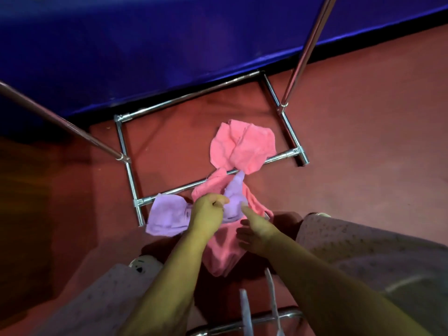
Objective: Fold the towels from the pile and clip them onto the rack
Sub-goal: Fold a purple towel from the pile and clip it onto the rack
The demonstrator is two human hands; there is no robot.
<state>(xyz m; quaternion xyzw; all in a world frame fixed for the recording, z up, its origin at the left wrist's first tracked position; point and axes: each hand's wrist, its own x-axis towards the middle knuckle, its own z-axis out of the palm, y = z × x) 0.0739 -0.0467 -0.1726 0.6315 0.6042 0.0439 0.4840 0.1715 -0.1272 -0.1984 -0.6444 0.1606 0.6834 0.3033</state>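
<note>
Towels in a loose pile on the floor across the rack's base bars: pink towel largest, purple towel smaller, likely light, soft and floppy, best taken by a corner or hem. Left hand pinching the purple towel, fingers curled on a raised fold. Right hand just beside, slack and apart, holding nothing.
</note>
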